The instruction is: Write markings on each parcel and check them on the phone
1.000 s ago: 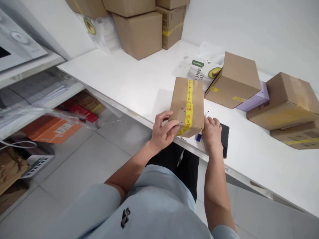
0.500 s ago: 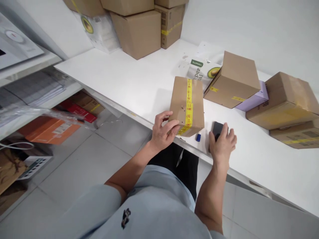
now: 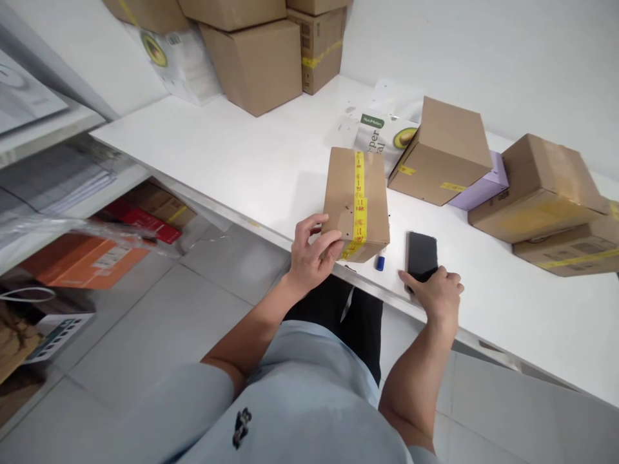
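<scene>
A small rectangular carton (image 3: 338, 200) of matte brown cardboard, banded with yellow tape (image 3: 359, 187) printed in red, rests just beyond a person's left hand (image 3: 312, 254), whose thumb and fingers grip its near corner by the edge of a smooth white table (image 3: 232, 154). A flat black smartphone (image 3: 422, 251) with rounded corners lies at the right hand (image 3: 441, 293), whose thumb and fingers spread astride its near end, though whether they clasp it cannot be told; a stubby blue cap (image 3: 380, 263) sits between the hands. Beyond the right hand stand a larger cardboard box (image 3: 442, 148) and a lilac box (image 3: 486, 183).
</scene>
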{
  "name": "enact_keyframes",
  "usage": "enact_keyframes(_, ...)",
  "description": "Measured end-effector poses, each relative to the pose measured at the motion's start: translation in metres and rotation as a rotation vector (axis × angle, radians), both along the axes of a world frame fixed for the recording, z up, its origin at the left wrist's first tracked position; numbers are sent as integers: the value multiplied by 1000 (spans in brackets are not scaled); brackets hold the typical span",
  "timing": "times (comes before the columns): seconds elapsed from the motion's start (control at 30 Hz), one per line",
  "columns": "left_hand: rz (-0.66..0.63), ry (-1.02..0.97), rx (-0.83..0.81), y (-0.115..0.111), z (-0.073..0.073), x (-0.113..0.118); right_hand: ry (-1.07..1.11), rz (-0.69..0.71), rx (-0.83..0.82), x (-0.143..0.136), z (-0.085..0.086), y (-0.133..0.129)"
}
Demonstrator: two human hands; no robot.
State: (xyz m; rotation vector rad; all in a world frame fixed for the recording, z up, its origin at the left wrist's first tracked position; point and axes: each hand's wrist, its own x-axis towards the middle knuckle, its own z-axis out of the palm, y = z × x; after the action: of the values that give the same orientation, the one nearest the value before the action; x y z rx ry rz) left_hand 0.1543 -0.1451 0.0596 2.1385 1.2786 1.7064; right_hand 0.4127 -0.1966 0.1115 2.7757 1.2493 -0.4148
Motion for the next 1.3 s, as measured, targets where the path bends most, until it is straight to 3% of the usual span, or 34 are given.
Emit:
enact_keyframes(0.17, -10, -35, 17, 0, 2, 2, 59, -43, 37, 8, -5, 10)
enact_keyframes(0.33, -19, -44, 19, 0, 4, 2, 146, -52, 102, 15, 0, 5)
enact_keyframes(0.5, 7, -14, 26, 1, 5, 1, 657, -71, 407, 30, 2, -16)
enact_keyframes(0.67, 22, 5, 29, 1, 3, 0, 1146, -16, 802, 15, -18, -37)
enact_keyframes(0.8, 11, -11, 30, 2, 5, 1, 1362, -18, 889, -8, -26, -38)
enact_keyframes(0.93, 1, -11, 19, 1, 7, 2, 1586, -82, 936, -28, -17, -33)
enact_keyframes(1.03, -3, -20, 16, 1, 8, 4, 1489, -67, 956, -44, -2, -35)
enact_keyframes(1.2, 0, -44, 5, 1, 4, 9, 856, 164, 956, -84, 19, -46)
enact_keyframes(1.3, -2, -32, -77, 1, -2, 11, 710, 257, 905, -108, 22, -47)
